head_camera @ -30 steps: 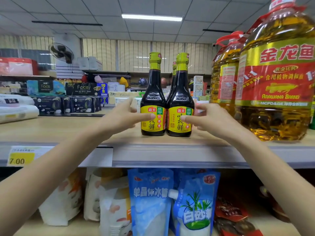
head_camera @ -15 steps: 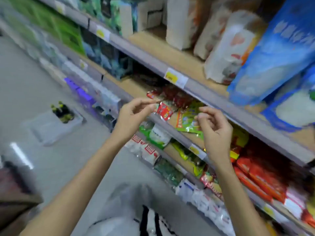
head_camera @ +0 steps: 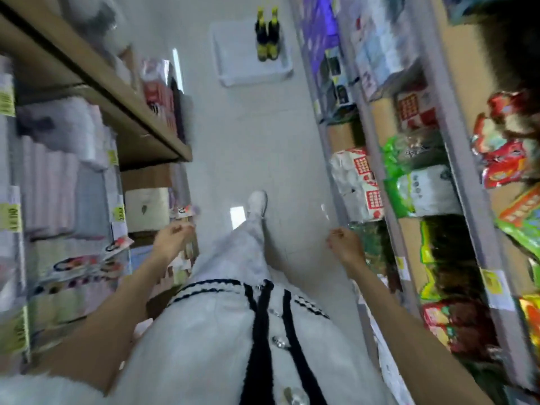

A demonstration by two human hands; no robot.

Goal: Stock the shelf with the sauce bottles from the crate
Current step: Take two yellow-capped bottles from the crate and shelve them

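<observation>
Dark glass-like sauce bottles (head_camera: 267, 35), two visible with yellow-green caps and yellow labels, stand upright and touching each other near the far right corner of the white crate (head_camera: 233, 74), which sits on the pale floor (head_camera: 263, 135) at the far end of the aisle, well apart from the person. Judged by appearance, each bottle is rigid, moderately heavy when full, smooth-sided and breakable; hold is best taken around the body at the label or just below the shoulder, one bottle per hand, kept upright. Both hands are empty: the left hand (head_camera: 171, 236) is loosely curled beside the left shelving (head_camera: 140, 118), and the right hand (head_camera: 344, 244) is closed into a loose fist beside the right shelving (head_camera: 388, 159). One white shoe (head_camera: 257, 203) is set forward on the floor. Compared with the frame half a second earlier, the view has swung from the shelf face to straight down the aisle, the crate now lies directly ahead instead of off to the left, and the hands have dropped from chest height to the sides.
</observation>
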